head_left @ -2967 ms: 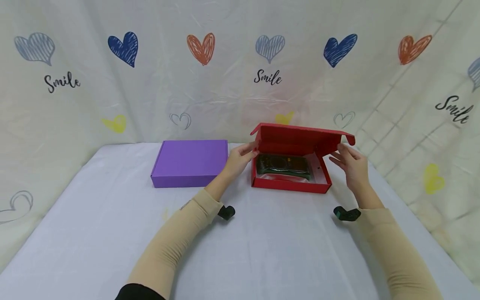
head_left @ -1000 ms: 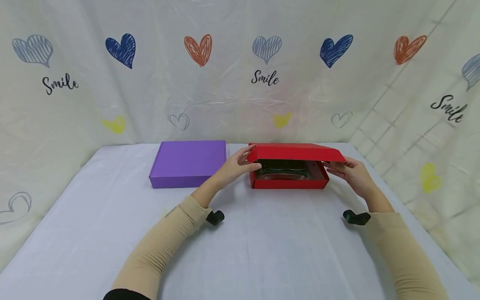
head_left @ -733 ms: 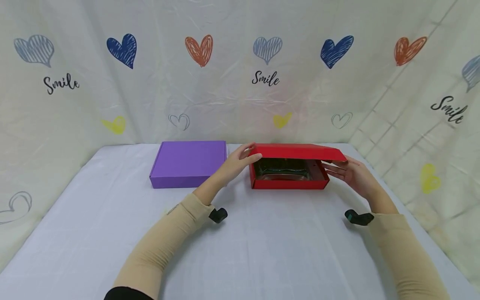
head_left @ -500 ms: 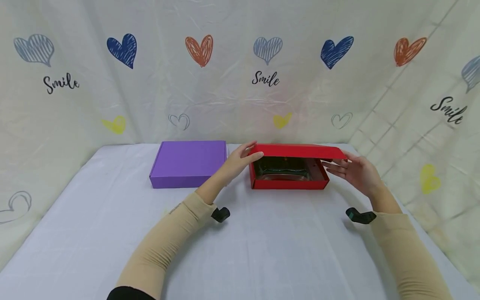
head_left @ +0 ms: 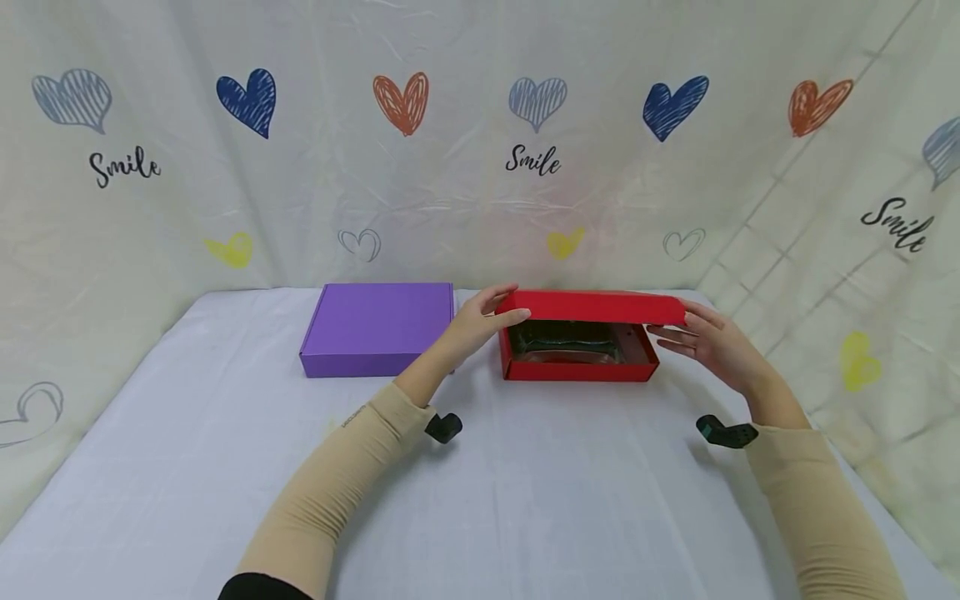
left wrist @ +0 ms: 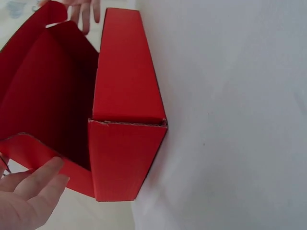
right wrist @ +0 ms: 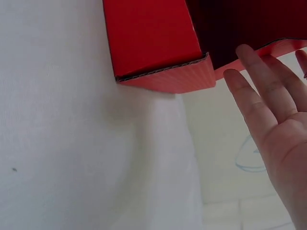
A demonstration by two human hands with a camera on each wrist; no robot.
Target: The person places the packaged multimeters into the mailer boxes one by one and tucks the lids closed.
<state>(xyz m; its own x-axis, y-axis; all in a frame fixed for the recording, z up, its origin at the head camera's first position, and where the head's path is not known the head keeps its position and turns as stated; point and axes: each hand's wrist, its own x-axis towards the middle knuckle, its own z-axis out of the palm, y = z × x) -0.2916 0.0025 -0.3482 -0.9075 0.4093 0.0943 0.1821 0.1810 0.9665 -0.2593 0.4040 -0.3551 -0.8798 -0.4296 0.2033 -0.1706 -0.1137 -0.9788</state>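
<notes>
A red cardboard box [head_left: 577,371] stands at the back right of the table, its hinged lid [head_left: 592,307] raised partway. Inside lies a glossy dark green packet [head_left: 566,337], partly hidden under the lid. My left hand [head_left: 476,325] is at the lid's left front corner, thumb across the front flap; in the left wrist view its fingers [left wrist: 41,184] lie against the side flap. My right hand [head_left: 716,346] is at the lid's right end, fingers extended; the right wrist view shows the fingers [right wrist: 261,93] straight by the side flap.
A closed purple box [head_left: 378,329] sits left of the red one. White cloth [head_left: 525,500] covers the table. Behind hangs a pale curtain [head_left: 465,183] printed with hearts and "Smile". Small black devices [head_left: 444,428] are on both wrists.
Three seconds ago the lid stood higher, showing more of the packet. It has come down since, both hands moving with it. Over the last half second it shifts slightly.
</notes>
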